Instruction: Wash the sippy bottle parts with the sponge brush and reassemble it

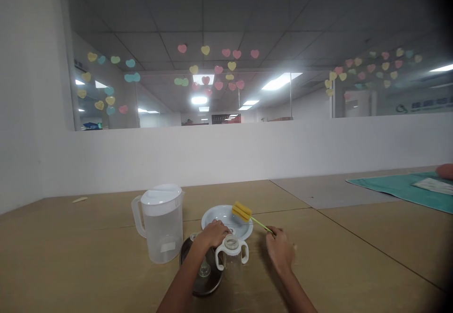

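Observation:
My right hand (pixel 281 249) is closed around the thin green handle of a sponge bottle brush (pixel 242 211). The brush's yellow sponge head is over the right rim of a white bowl (pixel 208 215). At the near side of that bowl, my left hand (pixel 214 233) has its fingers curled downward. A small round thing shows by its fingertips, too small to name. Just below stands a clear baby bottle (pixel 232 251) with a white two-handled collar and an uncapped mouth. Under my left forearm sits a dark metal tray (pixel 208 288), partly hidden, with clear glass-like pieces (pixel 204 269) in it.
A translucent lidded pitcher (pixel 163 230) stands left of the tray, its handle facing left. A teal cloth (pixel 392 186) with a paper (pixel 435 185) on it lies at the far right. Behind the wooden table (pixel 339 261) rises a white wall (pixel 212 155) with windows above.

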The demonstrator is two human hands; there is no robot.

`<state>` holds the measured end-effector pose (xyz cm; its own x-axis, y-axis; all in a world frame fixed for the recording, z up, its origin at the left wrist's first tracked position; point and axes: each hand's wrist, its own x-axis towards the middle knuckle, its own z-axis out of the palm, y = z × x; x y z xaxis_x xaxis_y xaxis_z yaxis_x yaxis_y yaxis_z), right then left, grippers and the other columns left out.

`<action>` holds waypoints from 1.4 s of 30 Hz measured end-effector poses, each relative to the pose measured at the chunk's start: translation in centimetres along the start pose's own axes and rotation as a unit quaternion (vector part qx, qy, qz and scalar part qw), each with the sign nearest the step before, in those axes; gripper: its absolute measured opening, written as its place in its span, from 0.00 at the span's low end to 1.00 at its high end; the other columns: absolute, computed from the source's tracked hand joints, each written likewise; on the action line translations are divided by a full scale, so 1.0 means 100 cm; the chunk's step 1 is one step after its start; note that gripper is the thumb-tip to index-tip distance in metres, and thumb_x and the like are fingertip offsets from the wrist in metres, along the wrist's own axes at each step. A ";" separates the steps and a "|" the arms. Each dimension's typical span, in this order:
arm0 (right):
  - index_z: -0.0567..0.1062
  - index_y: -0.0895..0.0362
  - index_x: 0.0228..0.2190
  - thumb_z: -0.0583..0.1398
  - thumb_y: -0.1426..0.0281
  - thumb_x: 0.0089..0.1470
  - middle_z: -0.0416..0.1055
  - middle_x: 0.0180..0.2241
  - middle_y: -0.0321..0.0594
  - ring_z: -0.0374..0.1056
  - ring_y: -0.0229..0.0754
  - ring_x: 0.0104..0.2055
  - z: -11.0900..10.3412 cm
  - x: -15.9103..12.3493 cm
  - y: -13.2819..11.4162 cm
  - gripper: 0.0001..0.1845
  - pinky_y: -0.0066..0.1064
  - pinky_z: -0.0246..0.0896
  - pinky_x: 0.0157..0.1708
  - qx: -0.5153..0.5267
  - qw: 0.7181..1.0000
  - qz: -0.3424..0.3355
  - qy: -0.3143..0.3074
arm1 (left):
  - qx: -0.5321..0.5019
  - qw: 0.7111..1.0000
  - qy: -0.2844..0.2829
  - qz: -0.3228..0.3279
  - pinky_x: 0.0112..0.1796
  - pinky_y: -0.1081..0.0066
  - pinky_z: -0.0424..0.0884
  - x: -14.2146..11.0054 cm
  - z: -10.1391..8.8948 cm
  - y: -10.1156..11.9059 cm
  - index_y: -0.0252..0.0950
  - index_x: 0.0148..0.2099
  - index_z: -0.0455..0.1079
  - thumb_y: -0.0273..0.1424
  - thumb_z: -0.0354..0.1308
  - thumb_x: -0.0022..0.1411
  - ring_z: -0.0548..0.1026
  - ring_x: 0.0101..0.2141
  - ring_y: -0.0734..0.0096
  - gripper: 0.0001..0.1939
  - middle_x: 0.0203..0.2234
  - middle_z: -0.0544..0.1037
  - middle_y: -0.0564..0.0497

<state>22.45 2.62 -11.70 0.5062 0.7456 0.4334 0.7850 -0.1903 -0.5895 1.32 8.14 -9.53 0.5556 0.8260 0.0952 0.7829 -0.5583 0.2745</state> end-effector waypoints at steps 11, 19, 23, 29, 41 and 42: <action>0.79 0.54 0.34 0.49 0.73 0.48 0.74 0.37 0.45 0.68 0.46 0.39 0.004 -0.002 -0.001 0.20 0.37 0.54 0.40 -0.007 0.997 -0.071 0.015 | -0.170 0.981 0.090 -0.039 0.39 0.70 0.68 0.001 -0.016 -0.001 0.33 0.34 0.69 0.38 0.50 0.58 0.72 0.35 0.69 0.13 0.32 0.75 0.49; 0.79 0.57 0.31 0.49 0.71 0.50 0.75 0.32 0.41 0.66 0.41 0.35 0.006 -0.006 -0.002 0.18 0.29 0.53 0.35 0.066 0.975 -0.162 0.139 | -0.408 0.900 0.149 0.033 0.38 0.73 0.72 -0.009 -0.046 0.018 0.32 0.35 0.63 0.51 0.47 0.58 0.71 0.38 0.72 0.24 0.36 0.71 0.49; 0.79 0.55 0.32 0.50 0.72 0.50 0.74 0.31 0.39 0.65 0.38 0.32 0.004 -0.009 -0.004 0.17 0.27 0.49 0.29 0.050 0.979 -0.147 0.129 | -0.506 0.844 0.171 0.050 0.37 0.69 0.71 -0.018 -0.057 0.027 0.34 0.33 0.62 0.53 0.52 0.53 0.71 0.38 0.70 0.25 0.33 0.70 0.51; 0.79 0.54 0.30 0.51 0.74 0.50 0.74 0.31 0.38 0.65 0.37 0.32 0.001 -0.012 -0.008 0.16 0.27 0.49 0.29 0.007 0.988 -0.138 0.066 | -0.106 0.963 0.242 -0.056 0.38 0.66 0.65 -0.036 -0.075 0.023 0.35 0.31 0.65 0.47 0.48 0.58 0.70 0.35 0.65 0.19 0.29 0.72 0.48; 0.78 0.55 0.33 0.50 0.73 0.52 0.74 0.35 0.39 0.67 0.39 0.35 -0.001 -0.010 -0.009 0.17 0.27 0.51 0.30 -0.012 0.994 -0.111 0.008 | 0.027 0.984 -0.102 -0.144 0.31 0.74 0.68 -0.051 -0.077 0.016 0.40 0.38 0.71 0.29 0.69 0.31 0.76 0.35 0.65 0.26 0.35 0.78 0.54; 0.78 0.55 0.32 0.50 0.74 0.52 0.74 0.34 0.39 0.67 0.39 0.35 -0.001 -0.010 -0.009 0.17 0.27 0.51 0.30 -0.013 0.993 -0.116 0.007 | 0.033 0.978 -0.121 -0.167 0.32 0.72 0.69 -0.048 -0.073 0.018 0.40 0.37 0.72 0.29 0.70 0.28 0.76 0.35 0.62 0.26 0.34 0.79 0.52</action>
<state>21.22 2.00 -11.54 0.3156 0.7626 0.5647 0.8898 -0.0310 -0.4554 -1.95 3.74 -2.51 0.3098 0.9250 -0.2200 0.9439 -0.2713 0.1882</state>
